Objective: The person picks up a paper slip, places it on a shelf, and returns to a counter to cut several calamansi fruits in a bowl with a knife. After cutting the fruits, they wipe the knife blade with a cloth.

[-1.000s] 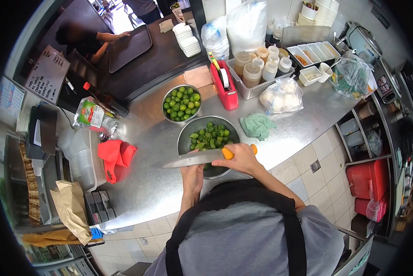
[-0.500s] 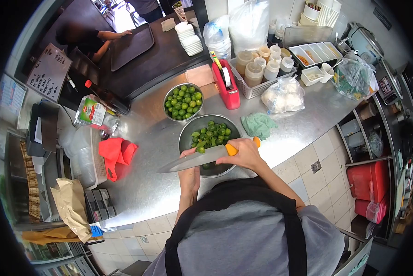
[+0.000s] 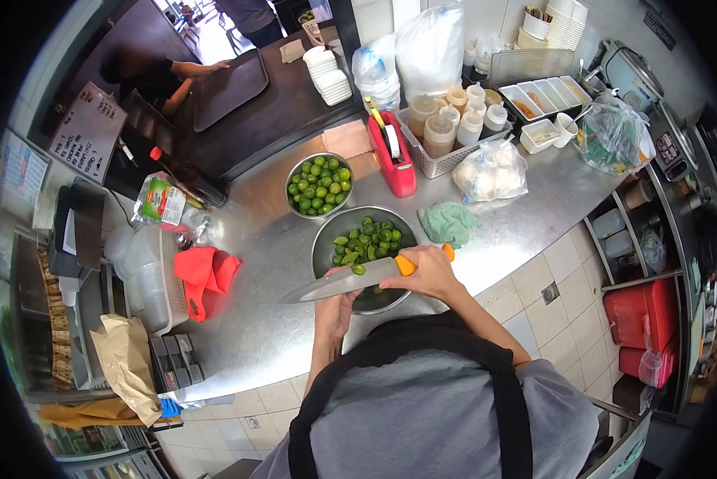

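A knife with an orange handle (image 3: 407, 264) and a broad steel blade (image 3: 326, 286) is in my right hand (image 3: 432, 273), held over a steel bowl (image 3: 321, 239). The bowl contains cut green limes (image 3: 373, 236). One lime piece (image 3: 358, 270) shows against the blade near its upper edge. Below the blade is my left hand (image 3: 333, 315), curled at the bowl's near left rim. The blade hides most of its fingers and whatever is between them. Just behind stands a smaller steel bowl of whole limes (image 3: 319, 185).
A green cloth (image 3: 448, 223) lies right of the bowl, with a red tape dispenser (image 3: 393, 160) behind it. Squeeze bottles fill a grey basket (image 3: 446, 163). To the left are a red cloth (image 3: 206, 279) and a plastic basket (image 3: 169, 275). Another person's arm rests near a dark tray (image 3: 232, 92).
The lime piece has slid a little right and down against the blade. The left thumb, seen beside it before, is now more hidden. The right hand keeps its grip on the knife.
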Motion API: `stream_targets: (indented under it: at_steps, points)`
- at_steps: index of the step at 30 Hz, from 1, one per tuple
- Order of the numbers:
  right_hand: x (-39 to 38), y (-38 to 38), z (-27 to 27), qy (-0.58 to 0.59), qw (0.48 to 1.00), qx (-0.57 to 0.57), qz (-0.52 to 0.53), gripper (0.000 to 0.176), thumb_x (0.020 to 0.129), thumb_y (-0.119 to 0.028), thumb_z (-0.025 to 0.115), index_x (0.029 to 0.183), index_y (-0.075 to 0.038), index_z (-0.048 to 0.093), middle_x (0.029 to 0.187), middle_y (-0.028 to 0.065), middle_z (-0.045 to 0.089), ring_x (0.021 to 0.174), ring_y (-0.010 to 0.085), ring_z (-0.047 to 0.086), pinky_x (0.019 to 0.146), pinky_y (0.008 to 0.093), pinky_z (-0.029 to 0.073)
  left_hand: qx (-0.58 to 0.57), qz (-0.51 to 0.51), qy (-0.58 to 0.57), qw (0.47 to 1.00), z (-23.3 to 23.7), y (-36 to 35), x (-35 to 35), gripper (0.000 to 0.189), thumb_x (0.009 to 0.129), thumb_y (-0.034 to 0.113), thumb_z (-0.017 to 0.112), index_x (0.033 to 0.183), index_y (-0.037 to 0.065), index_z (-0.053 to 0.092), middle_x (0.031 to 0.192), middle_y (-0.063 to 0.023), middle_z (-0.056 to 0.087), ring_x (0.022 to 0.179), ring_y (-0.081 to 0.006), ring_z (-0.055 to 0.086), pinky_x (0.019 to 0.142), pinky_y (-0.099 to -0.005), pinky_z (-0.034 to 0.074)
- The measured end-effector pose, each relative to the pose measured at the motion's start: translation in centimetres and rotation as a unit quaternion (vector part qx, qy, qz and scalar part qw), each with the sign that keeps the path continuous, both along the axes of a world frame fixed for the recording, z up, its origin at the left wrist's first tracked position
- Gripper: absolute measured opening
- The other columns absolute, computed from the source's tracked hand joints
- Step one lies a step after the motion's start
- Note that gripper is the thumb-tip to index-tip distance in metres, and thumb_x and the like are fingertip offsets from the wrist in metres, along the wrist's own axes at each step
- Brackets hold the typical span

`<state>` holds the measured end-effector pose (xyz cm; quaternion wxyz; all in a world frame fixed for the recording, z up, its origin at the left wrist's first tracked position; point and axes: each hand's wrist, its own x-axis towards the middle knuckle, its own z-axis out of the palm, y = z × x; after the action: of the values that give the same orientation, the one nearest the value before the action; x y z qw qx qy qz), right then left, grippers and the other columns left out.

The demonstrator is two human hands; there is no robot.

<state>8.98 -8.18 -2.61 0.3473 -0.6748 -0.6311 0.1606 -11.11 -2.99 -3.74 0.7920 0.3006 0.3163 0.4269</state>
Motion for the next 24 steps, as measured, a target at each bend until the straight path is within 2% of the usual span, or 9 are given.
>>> stream_targets:
  at_steps: [3, 6, 9, 12, 13, 16, 18, 19, 24]
  points:
    - [0.1, 0.0, -0.4, 0.032, 0.999, -0.039, -0.019, 0.07, 0.059, -0.071, 0.065, 0.06, -0.002, 0.059, 0.056, 0.017, 0.057, 0.057, 0.0355, 0.058, 0.055, 0.0431, 0.044, 0.013, -0.005, 0.046, 0.999, 0.0, 1.8, -0.3, 0.023, 0.084, 0.008, 0.063, 0.104, 0.0, 0.056, 0.094, -0.0081, 0.063, 0.078, -0.0125, 0.061, 0.065, -0.0241, 0.051]
    - [0.1, -0.2, 0.4, 0.081, 0.988, -0.132, -0.024, 0.072, 0.062, -0.073, 0.063, 0.06, -0.001, 0.059, 0.056, 0.0188, 0.056, 0.058, 0.0368, 0.059, 0.056, 0.0441, 0.044, 0.211, 0.102, 0.238, 0.942, 0.2, 6.7, 0.3, 0.019, 0.08, 0.006, 0.067, 0.096, -0.002, 0.062, 0.081, -0.0068, 0.066, 0.069, -0.0106, 0.06, 0.063, -0.0217, 0.049]
    - [-0.4, -0.2, 0.0, 0.098, 0.987, -0.125, -0.015, 0.072, 0.064, -0.073, 0.061, 0.06, -0.001, 0.059, 0.056, 0.0197, 0.056, 0.059, 0.0373, 0.059, 0.056, 0.0448, 0.044, 0.34, 0.204, 0.368, 0.841, -2.5, 13.6, -0.2, 0.026, 0.076, 0.003, 0.07, 0.1, -0.002, 0.063, 0.084, -0.0091, 0.066, 0.071, -0.0138, 0.062, 0.062, -0.0254, 0.05]
    - [-0.5, -0.4, 0.3, 0.101, 0.987, -0.125, -0.018, 0.072, 0.064, -0.073, 0.061, 0.06, -0.001, 0.058, 0.056, 0.0197, 0.056, 0.059, 0.0368, 0.059, 0.056, 0.0447, 0.043, 0.472, 0.217, 0.463, 0.718, -2.6, 16.5, -0.2, 0.031, 0.074, 0.001, 0.069, 0.103, -0.003, 0.062, 0.096, -0.0145, 0.064, 0.073, -0.0187, 0.064, 0.062, -0.0292, 0.052]
    - [-0.4, -0.4, 0.4, 0.101, 0.986, -0.129, -0.019, 0.072, 0.065, -0.072, 0.061, 0.06, -0.001, 0.058, 0.056, 0.0195, 0.056, 0.059, 0.0364, 0.058, 0.056, 0.0445, 0.043, 0.454, 0.155, 0.517, 0.709, -2.5, 17.2, -0.6, 0.028, 0.071, -0.002, 0.067, 0.099, -0.002, 0.063, 0.105, -0.0178, 0.059, 0.082, -0.026, 0.063, 0.068, -0.0334, 0.051]
    - [0.2, -0.3, 0.4, 0.128, 0.982, -0.137, -0.022, 0.071, 0.067, -0.071, 0.059, 0.06, -0.001, 0.059, 0.055, 0.0187, 0.055, 0.057, 0.035, 0.057, 0.057, 0.0437, 0.043, 0.573, 0.209, 0.585, 0.535, -0.4, 15.7, 0.1, 0.024, 0.07, -0.003, 0.066, 0.094, 0.002, 0.065, 0.099, -0.0135, 0.06, 0.091, -0.027, 0.059, 0.072, -0.0344, 0.051]
    - [0.6, -0.3, 0.1, 0.181, 0.973, -0.142, -0.028, 0.07, 0.069, -0.071, 0.059, 0.061, -0.001, 0.06, 0.055, 0.018, 0.055, 0.055, 0.0338, 0.056, 0.056, 0.0429, 0.043, 0.562, 0.179, 0.548, 0.593, 1.0, 13.9, 1.2, 0.023, 0.067, -0.003, 0.067, 0.088, 0.004, 0.065, 0.096, -0.0122, 0.055, 0.092, -0.029, 0.053, 0.077, -0.0375, 0.046]
    - [0.6, -0.3, -0.5, 0.22, 0.965, -0.139, -0.032, 0.07, 0.072, -0.07, 0.056, 0.061, -0.001, 0.062, 0.053, 0.0135, 0.055, 0.053, 0.0279, 0.056, 0.055, 0.0388, 0.043, 0.554, 0.162, 0.529, 0.622, 1.2, 12.9, 1.7, 0.022, 0.065, -0.003, 0.067, 0.085, 0.005, 0.065, 0.095, -0.0116, 0.053, 0.093, -0.03, 0.05, 0.079, -0.039, 0.043]
    - [1.7, -0.4, 0.4, 0.284, 0.944, -0.16, -0.045, 0.072, 0.075, -0.071, 0.052, 0.061, -0.001, 0.063, 0.052, 0.0066, 0.054, 0.054, 0.0187, 0.057, 0.054, 0.0326, 0.043, 0.612, 0.007, 0.495, 0.617, 0.5, 8.1, 3.8, 0.022, 0.061, -0.001, 0.07, 0.082, 0.007, 0.065, 0.093, -0.0099, 0.047, 0.091, -0.0286, 0.048, 0.077, -0.0371, 0.043]
